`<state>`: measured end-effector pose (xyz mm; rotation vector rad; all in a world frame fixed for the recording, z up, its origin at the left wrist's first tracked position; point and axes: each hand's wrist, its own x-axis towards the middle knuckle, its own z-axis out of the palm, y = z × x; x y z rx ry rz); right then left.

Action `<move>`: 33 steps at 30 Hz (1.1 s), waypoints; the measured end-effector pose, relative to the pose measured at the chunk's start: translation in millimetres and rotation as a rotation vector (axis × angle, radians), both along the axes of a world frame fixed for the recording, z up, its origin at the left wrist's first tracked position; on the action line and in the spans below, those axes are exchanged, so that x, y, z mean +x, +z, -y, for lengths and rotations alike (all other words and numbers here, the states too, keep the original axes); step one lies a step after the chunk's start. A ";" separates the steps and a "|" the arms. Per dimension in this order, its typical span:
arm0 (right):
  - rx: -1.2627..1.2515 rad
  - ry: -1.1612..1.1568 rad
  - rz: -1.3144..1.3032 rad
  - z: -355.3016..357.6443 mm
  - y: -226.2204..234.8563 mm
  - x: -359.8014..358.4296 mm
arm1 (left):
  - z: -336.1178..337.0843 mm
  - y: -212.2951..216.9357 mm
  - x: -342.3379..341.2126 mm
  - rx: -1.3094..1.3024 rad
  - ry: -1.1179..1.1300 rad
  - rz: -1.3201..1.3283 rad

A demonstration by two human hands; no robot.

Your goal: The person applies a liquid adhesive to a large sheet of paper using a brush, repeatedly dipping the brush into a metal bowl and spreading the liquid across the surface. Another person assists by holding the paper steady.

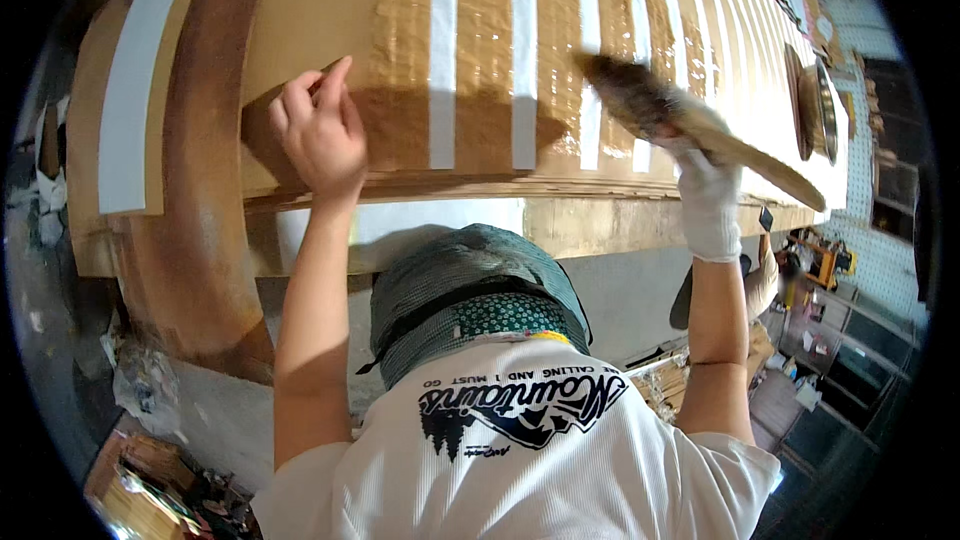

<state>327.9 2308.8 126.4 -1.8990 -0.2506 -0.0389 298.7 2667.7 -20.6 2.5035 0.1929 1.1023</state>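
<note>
My right hand, in a white glove, grips a broad flat brush with a long pale handle. Its dark, wet-looking bristles point up and left, over brown sheets with white strips. Those sheets lie stacked on the worktable, and their right part gleams as if wet. My bare left hand hovers at or just over the dull brown area on the left. Its fingers are loosely bent and somewhat apart, with nothing visible in them; whether it touches the sheet I cannot tell.
A dark brown band runs across the table on the left, beside a wide white strip. At the far right stands a round metal bowl. The table's front edge is close to my body. Shelves with clutter stand behind on the right.
</note>
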 end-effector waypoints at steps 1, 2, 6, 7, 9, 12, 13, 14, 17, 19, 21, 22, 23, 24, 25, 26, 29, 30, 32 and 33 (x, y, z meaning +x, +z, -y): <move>0.108 -0.078 -0.013 -6.5 3.0 1.9 | -2.8 -2.0 -1.9 -0.016 -0.004 -0.060; 0.214 -0.156 -0.029 -10.6 6.5 5.0 | -2.5 0.9 -2.4 -0.018 0.003 -0.062; 0.195 -0.128 -0.051 -68.8 15.0 12.3 | 4.9 20.0 -6.3 -0.048 0.041 -0.146; 0.157 -0.130 -0.146 -95.3 18.4 4.2 | -0.2 18.0 -8.7 -0.041 0.047 -0.132; 0.185 -0.010 -0.132 -116.1 4.0 4.7 | 1.3 23.1 -6.8 -0.033 0.017 -0.108; 0.146 -0.038 -0.146 -169.7 7.4 -1.7 | 9.0 32.7 -8.3 -0.023 -0.003 -0.112; 0.140 0.020 -0.063 -179.5 0.3 -0.8 | 11.0 32.1 -9.1 -0.026 0.005 -0.120; 0.053 0.070 0.063 -180.9 -12.3 3.2 | 14.1 33.6 -11.7 -0.033 0.010 -0.139; -0.178 0.104 0.444 -184.1 -29.8 19.7 | 16.3 37.2 -11.3 -0.051 0.031 -0.167; 0.080 0.005 0.123 -175.2 -22.8 24.5 | 19.5 40.2 -9.2 -0.103 0.045 -0.170; 0.171 -0.060 0.187 -174.7 -22.9 33.6 | 18.7 40.0 -7.0 -0.074 0.032 -0.162; 0.106 -0.054 0.253 -175.8 -22.1 32.7 | 20.8 40.7 -4.3 -0.062 0.016 -0.157; 0.040 -0.047 0.319 -181.1 -20.5 28.9 | 22.9 47.1 -7.6 -0.053 0.010 -0.183; -0.011 -0.028 0.346 -186.8 -15.4 22.6 | 22.2 47.2 -9.9 -0.047 0.009 -0.184; -0.061 -0.010 0.371 -191.8 -11.0 17.0 | 21.1 45.3 -11.2 -0.040 0.008 -0.187; -0.105 0.019 0.398 -199.6 -4.5 11.9 | 19.9 46.5 -8.7 -0.029 0.007 -0.175; -0.093 -0.006 0.297 -174.6 -15.5 31.4 | 25.1 51.3 -8.2 -0.051 0.015 -0.211; -0.019 -0.017 0.221 -159.9 -15.6 44.3 | 25.8 53.6 -7.0 -0.046 0.017 -0.213; -0.073 -0.064 0.234 -121.6 -11.0 71.9 | 28.7 59.9 -8.0 -0.041 0.011 -0.214; -0.062 -0.150 0.182 -113.2 -4.2 84.0 | 28.0 58.7 -7.5 -0.047 0.016 -0.206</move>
